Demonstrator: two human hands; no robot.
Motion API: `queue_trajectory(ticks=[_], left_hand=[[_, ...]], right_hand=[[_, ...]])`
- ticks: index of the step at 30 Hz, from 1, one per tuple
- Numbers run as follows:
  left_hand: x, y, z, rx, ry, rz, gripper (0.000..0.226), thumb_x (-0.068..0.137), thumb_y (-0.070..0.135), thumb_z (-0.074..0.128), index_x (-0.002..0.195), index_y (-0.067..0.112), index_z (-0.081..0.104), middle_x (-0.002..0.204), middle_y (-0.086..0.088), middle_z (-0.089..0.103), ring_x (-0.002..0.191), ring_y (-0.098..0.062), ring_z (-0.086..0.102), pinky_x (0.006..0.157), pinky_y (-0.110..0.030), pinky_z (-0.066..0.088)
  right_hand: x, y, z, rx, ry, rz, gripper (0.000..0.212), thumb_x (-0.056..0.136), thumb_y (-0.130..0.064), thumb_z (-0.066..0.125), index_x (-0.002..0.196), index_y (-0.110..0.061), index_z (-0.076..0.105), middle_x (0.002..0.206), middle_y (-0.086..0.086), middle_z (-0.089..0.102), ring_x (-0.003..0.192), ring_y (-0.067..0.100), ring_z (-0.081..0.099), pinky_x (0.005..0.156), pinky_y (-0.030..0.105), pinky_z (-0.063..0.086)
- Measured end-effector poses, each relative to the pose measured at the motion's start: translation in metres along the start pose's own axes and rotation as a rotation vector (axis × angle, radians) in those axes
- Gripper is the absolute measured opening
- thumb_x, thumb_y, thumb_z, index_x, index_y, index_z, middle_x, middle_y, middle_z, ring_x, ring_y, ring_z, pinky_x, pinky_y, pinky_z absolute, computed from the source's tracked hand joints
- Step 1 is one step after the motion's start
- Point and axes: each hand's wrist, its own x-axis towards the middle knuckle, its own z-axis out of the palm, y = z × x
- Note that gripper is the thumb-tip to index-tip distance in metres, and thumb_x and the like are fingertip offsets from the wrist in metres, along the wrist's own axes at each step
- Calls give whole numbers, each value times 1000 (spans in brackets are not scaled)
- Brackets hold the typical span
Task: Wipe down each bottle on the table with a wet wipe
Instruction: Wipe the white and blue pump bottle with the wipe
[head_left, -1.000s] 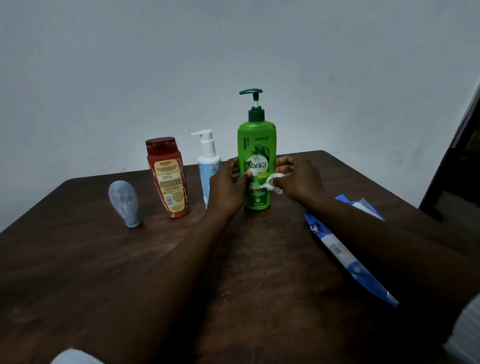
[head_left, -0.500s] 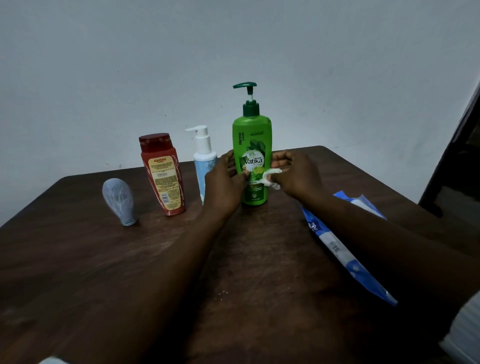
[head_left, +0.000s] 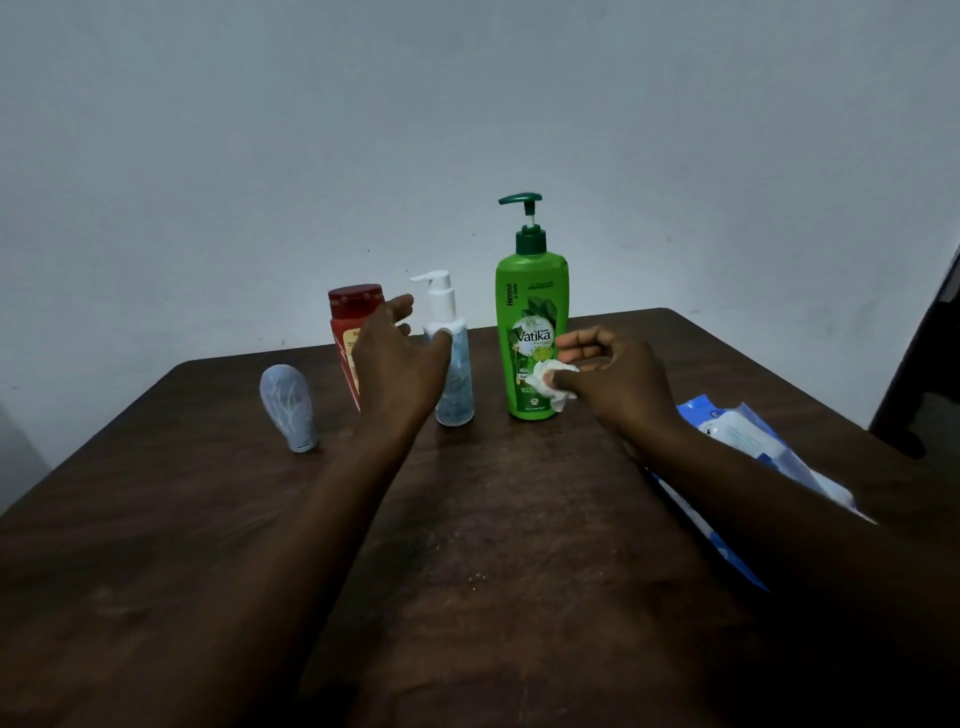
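The dark wooden tabletop (head_left: 493, 571) is running back to a far edge close to the pale wall (head_left: 467, 130), with its far right corner showing just behind the green Vatika pump bottle (head_left: 531, 312). Four bottles are standing in a loose row near that far edge: a pale blue tube (head_left: 287, 402) balancing on its cap at the left, a red bottle (head_left: 353, 312), a clear bottle with a white pump (head_left: 457, 395), and the green one, each with a gap to its neighbour. A wide stretch of wood is showing between the two forearms on the near side. A blue wipes pack (head_left: 748, 441) is lying toward the right edge, partly hidden under the right forearm. The left hand (head_left: 400, 374) is hovering in front of the red bottle and the clear pump bottle with its fingers (head_left: 397, 304) spread and holding nothing; one fingertip is overlapping the clear bottle's shoulder, though whether it is touching cannot be told. The right hand (head_left: 618, 384) is pinching a crumpled white wet wipe (head_left: 548, 387) in its curled fingers (head_left: 576, 340), and the wipe is sitting against the lower right front of the green bottle, just below the label.
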Motion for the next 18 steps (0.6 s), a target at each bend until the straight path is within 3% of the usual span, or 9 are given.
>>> queue_trajectory(ticks=[6, 9, 13, 16, 18], left_hand=[[17, -1, 15, 28, -111, -89, 68, 91, 31, 73, 148, 9, 44, 151, -9, 51, 134, -23, 52, 108, -37, 46], [32, -2, 22, -11, -131, -105, 62, 91, 34, 73, 143, 10, 52, 143, -6, 58, 127, -20, 57, 103, -35, 48], [45, -1, 19, -39, -176, -88, 40, 93, 29, 70, 128, 10, 67, 124, -6, 70, 112, -18, 66, 85, -27, 50], [38, 1, 8, -9, -199, -27, 36, 92, 31, 71, 123, 12, 71, 119, -4, 72, 104, -13, 66, 86, -28, 52], [28, 3, -4, -28, -243, -23, 30, 90, 35, 74, 113, 16, 75, 109, -3, 76, 98, -13, 70, 90, -36, 57]], right_hand=[[-13, -15, 3, 54, -83, 11, 32, 68, -7, 88, 95, -19, 74, 91, 1, 74, 83, 16, 72, 84, 36, 60], [-20, -19, 0, 64, -119, 21, 33, 70, -6, 87, 98, -17, 75, 93, 2, 74, 84, 14, 71, 82, 29, 59], [-25, -16, -4, 118, -184, 102, 32, 73, -1, 82, 100, -17, 76, 98, 1, 77, 91, 13, 74, 83, 27, 58], [-30, -13, -5, 258, -214, 228, 26, 80, 3, 75, 96, -17, 75, 102, 8, 77, 90, 15, 74, 75, 25, 57], [-37, -13, -6, 334, -228, 269, 22, 83, 3, 72, 95, -15, 75, 102, 10, 77, 94, 19, 74, 81, 30, 58]])
